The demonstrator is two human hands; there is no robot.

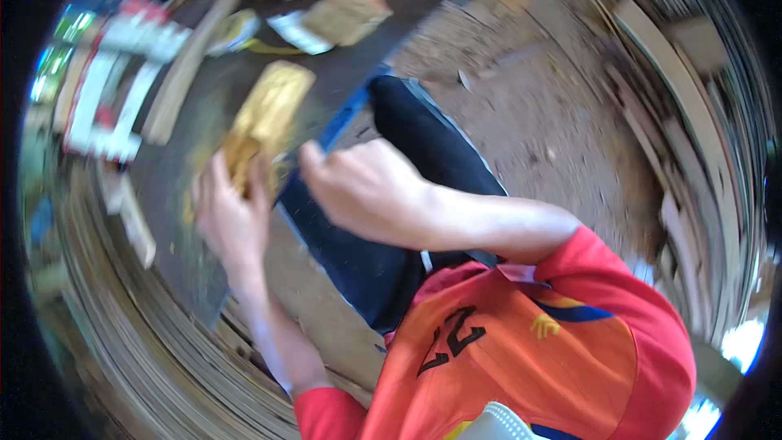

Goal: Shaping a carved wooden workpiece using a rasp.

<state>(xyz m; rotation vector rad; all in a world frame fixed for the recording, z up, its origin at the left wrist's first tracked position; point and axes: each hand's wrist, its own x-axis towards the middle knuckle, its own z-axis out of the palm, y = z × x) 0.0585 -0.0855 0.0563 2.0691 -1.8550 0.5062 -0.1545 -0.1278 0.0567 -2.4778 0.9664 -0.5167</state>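
Observation:
A yellow wooden piece [273,98], its lower part browner, lies at an angle over the dark, yellow-dusted bench top [175,220]. My left hand [232,208] has its fingers closed round the lower end of this piece. Just to the right, near the bench's blue edge, my right hand [358,191] is curled and motion-blurred; whatever may be in it is hidden.
A wide brush [346,16] with an orange handle lies at the back, near a wooden strip [171,90] and a white slotted object [126,49]. Stacked boards [692,98] line the right; more [106,301] are left. My dark-trousered leg [423,143] extends beside the bench over dirt.

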